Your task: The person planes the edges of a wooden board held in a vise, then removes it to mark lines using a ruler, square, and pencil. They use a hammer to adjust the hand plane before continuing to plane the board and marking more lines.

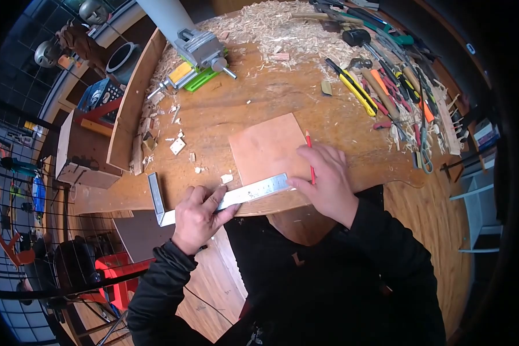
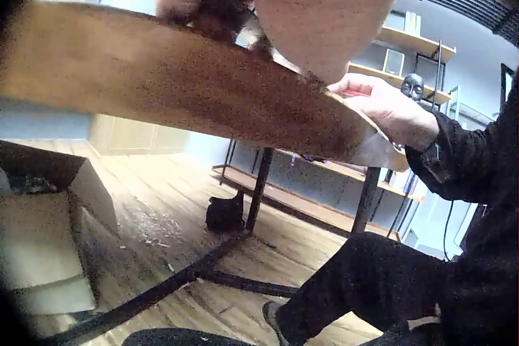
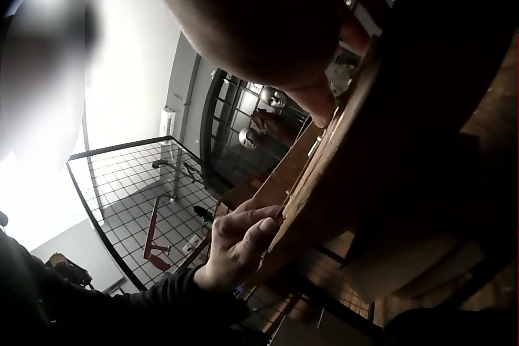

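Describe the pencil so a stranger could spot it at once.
Find the wooden bench, then the tan sheet near its front edge. By the sheet's right side, the right hand holds the pencil. It is thin and red, unlike the broad silver square in the left hand.

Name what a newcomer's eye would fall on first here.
Probably the metal square the left hand holds partly over the tan sheet, at the near side of the bench; the right hand holds a red pencil. Next, wood shavings strewn along its far side and tools crowding its right side.
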Action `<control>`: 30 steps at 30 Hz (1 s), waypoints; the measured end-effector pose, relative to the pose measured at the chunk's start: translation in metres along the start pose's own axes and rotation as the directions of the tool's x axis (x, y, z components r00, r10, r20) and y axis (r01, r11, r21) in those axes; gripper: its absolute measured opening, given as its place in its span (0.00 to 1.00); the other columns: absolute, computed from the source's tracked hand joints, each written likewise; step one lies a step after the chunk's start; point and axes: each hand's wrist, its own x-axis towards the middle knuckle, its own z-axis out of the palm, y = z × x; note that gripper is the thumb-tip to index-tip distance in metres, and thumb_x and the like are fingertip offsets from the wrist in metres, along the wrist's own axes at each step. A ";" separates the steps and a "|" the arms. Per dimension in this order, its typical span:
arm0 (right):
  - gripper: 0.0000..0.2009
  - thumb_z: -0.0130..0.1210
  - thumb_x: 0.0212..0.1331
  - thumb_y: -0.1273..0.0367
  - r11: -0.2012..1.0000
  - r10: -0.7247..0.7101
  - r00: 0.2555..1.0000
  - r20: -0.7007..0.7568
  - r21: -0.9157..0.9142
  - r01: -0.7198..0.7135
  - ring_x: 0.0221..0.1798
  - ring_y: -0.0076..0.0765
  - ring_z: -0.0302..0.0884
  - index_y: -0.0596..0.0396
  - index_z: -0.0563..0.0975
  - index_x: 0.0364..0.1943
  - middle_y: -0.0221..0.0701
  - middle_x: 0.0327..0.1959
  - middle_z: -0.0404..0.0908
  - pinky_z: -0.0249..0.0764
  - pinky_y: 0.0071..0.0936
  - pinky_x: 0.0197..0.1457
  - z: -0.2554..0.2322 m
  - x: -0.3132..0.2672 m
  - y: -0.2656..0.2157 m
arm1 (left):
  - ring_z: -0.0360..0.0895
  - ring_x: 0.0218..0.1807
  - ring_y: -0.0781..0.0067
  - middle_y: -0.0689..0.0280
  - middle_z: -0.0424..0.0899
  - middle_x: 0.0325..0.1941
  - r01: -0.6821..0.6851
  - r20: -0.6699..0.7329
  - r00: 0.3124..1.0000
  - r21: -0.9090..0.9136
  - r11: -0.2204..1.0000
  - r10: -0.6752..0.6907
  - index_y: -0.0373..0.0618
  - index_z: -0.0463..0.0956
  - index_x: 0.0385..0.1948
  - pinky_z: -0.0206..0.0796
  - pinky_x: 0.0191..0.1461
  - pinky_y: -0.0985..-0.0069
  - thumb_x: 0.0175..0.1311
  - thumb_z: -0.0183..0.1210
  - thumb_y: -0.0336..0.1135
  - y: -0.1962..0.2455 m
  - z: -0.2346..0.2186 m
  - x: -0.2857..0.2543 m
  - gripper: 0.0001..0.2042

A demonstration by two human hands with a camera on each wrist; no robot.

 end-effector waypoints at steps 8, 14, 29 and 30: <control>0.31 0.79 0.47 0.63 1.000 0.010 1.000 0.006 0.029 -0.010 0.62 0.52 0.77 0.52 0.79 0.57 0.39 0.55 0.83 0.64 0.46 0.68 0.004 0.004 -0.001 | 0.76 0.34 0.60 0.62 0.77 0.30 -0.017 -0.027 0.999 0.031 0.999 0.018 0.42 0.89 0.48 0.72 0.37 0.64 0.53 0.78 0.42 0.007 -0.001 0.005 0.22; 0.28 0.77 0.49 0.62 1.000 0.024 1.000 0.011 0.020 -0.024 0.62 0.50 0.75 0.53 0.79 0.55 0.37 0.52 0.84 0.61 0.47 0.67 0.005 0.006 -0.005 | 0.76 0.33 0.60 0.62 0.77 0.29 -0.008 -0.023 1.000 0.021 1.000 0.009 0.42 0.89 0.46 0.72 0.37 0.64 0.53 0.78 0.43 0.007 0.000 0.002 0.21; 0.30 0.80 0.46 0.60 0.999 0.045 0.999 0.018 0.000 -0.045 0.61 0.48 0.74 0.52 0.80 0.55 0.36 0.52 0.84 0.61 0.46 0.68 0.008 0.005 -0.004 | 0.77 0.31 0.58 0.61 0.78 0.28 -0.059 -0.112 0.992 0.049 0.997 0.064 0.40 0.85 0.34 0.72 0.34 0.64 0.48 0.81 0.43 -0.001 0.004 0.006 0.19; 0.30 0.80 0.46 0.60 0.999 0.044 0.999 0.020 0.001 -0.044 0.61 0.48 0.74 0.52 0.80 0.55 0.36 0.52 0.84 0.61 0.46 0.68 0.008 0.005 -0.004 | 0.77 0.31 0.58 0.61 0.78 0.28 -0.057 -0.112 0.992 0.049 0.997 0.062 0.40 0.85 0.34 0.72 0.34 0.64 0.48 0.81 0.43 -0.001 0.005 0.006 0.19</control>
